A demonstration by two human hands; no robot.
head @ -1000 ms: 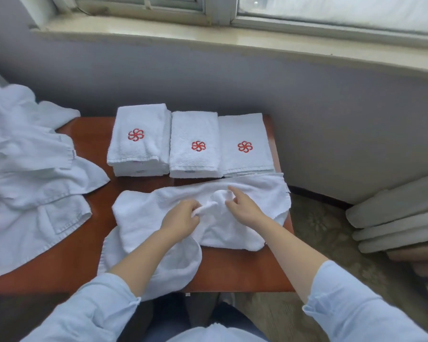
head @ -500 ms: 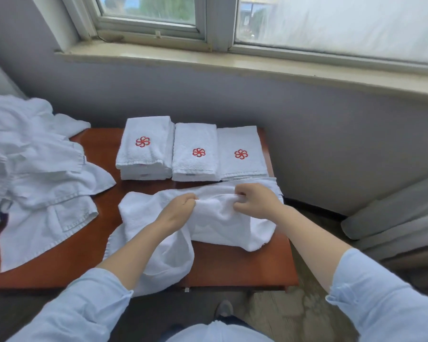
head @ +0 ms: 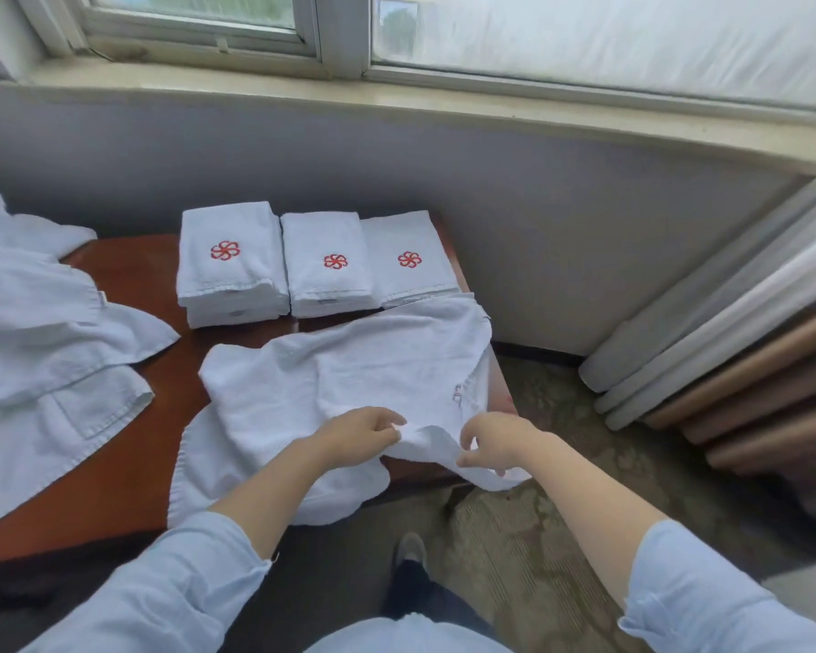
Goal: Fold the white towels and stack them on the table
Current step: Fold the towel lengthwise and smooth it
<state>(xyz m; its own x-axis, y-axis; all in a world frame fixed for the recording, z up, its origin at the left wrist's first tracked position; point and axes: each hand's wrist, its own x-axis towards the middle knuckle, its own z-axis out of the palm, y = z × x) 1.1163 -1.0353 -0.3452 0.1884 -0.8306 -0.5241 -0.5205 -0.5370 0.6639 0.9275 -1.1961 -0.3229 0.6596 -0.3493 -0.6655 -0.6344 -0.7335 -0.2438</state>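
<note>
Noted: left hand (head: 359, 435) and right hand (head: 491, 440) shifted from middle of towel (head: 349, 369) to its near edge, both pinching it. Unfolded on table (head: 128, 464); fold probably just starting.

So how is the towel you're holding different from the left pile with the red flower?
The held towel is spread out and rumpled; the left pile is neatly folded. The held towel hangs over the edge of the table; the left pile sits fully on it. Both are white.
</note>
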